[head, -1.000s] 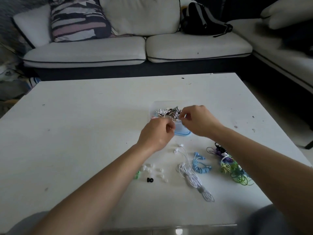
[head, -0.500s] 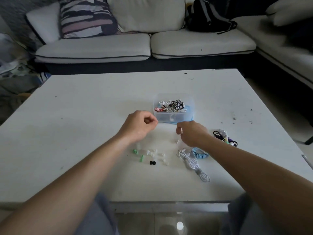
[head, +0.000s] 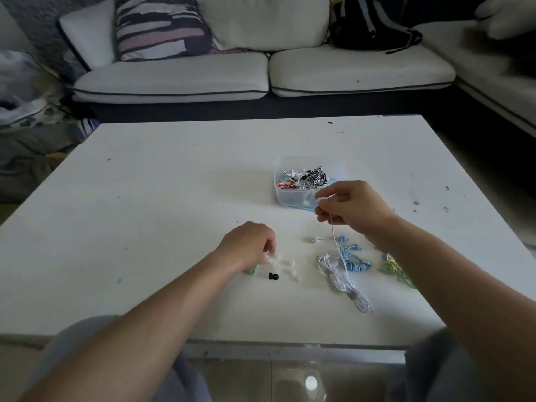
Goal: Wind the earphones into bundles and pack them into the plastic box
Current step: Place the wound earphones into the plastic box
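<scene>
1. The thin white earphone cord (head: 336,245) hangs from my right grip (head: 353,207), pinched between thumb and fingers. It runs down to a loose white tangle (head: 340,278) on the white tabletop (head: 162,198).
2. The right grip is raised just in front of the clear plastic box (head: 291,197), which stands right of the tabletop's centre.
3. Wound bundles lie inside the box: a black-and-white striped one (head: 315,177) and a red-and-white one (head: 282,184).
4. A light blue coiled earphone (head: 356,264) touches the white tangle, and a green-yellow earphone heap (head: 392,266) lies beside my right forearm.
5. My left grip (head: 246,250) is curled down over small white ear tips (head: 290,265). I cannot tell whether it holds one.
6. A black ear tip (head: 273,276) lies near the left grip.
7. Beyond the tabletop stands a white sofa (head: 359,71) with a striped cushion (head: 159,24) and a black backpack (head: 368,24).
</scene>
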Tool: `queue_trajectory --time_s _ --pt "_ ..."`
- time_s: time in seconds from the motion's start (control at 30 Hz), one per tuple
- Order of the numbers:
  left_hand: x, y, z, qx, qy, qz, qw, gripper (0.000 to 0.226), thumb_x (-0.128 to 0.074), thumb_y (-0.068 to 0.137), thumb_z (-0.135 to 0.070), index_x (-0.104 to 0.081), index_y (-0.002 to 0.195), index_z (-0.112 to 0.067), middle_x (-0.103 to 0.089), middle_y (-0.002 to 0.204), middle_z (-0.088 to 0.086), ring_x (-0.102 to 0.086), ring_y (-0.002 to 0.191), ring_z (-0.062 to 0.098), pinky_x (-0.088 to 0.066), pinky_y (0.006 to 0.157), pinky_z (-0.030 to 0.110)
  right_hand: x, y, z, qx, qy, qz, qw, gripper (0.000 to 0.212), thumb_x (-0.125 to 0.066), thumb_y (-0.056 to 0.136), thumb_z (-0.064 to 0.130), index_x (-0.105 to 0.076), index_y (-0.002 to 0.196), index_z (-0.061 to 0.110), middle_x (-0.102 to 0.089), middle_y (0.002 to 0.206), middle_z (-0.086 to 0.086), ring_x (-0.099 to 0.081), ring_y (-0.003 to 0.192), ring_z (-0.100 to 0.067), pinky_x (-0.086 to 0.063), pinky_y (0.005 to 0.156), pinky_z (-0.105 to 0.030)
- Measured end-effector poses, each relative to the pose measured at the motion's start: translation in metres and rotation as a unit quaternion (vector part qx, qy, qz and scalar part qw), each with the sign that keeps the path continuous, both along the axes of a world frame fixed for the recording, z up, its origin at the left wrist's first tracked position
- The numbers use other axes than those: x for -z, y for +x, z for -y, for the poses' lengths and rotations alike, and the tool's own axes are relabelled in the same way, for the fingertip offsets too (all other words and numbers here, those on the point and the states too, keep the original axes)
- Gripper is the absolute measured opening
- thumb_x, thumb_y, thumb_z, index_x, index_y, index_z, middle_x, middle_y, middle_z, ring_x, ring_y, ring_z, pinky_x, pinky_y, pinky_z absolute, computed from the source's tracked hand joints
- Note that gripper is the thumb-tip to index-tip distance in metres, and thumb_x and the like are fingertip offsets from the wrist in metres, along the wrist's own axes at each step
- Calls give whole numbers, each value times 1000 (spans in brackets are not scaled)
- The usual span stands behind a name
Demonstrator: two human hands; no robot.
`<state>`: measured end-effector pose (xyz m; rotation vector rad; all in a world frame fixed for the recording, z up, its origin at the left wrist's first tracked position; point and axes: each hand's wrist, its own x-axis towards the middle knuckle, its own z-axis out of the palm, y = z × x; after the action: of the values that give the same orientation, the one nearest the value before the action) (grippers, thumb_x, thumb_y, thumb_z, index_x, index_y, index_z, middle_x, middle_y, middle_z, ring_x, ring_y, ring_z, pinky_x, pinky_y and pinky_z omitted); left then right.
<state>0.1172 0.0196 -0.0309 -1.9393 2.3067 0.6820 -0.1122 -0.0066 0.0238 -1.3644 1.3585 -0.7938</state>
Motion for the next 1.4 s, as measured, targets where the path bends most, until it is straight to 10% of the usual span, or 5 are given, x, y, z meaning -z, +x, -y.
queue_trajectory --time_s 0.9,1.4 --pt "-10 7 7 -70 8 -83 994 27 -58 78 -3 -71 85 -25 -63 77 -15 -63 78 9 -49 66 20 10 16 7 -37 39 2 999 13 -61 95 4 -66 107 3 -76 88 -16 -70 69 -18 -57 72 -32" --pt "-58 -6 3 -180 -55 -451 873 29 -81 75 -2 -72 97 -18 -76 89 2 -71 73 15 -54 70 17 0 27 -6 -75 -11 41 996 7 -73 88 6 -70 95 3 -73 81 -21 -69 72 -21 -59 81 -42"
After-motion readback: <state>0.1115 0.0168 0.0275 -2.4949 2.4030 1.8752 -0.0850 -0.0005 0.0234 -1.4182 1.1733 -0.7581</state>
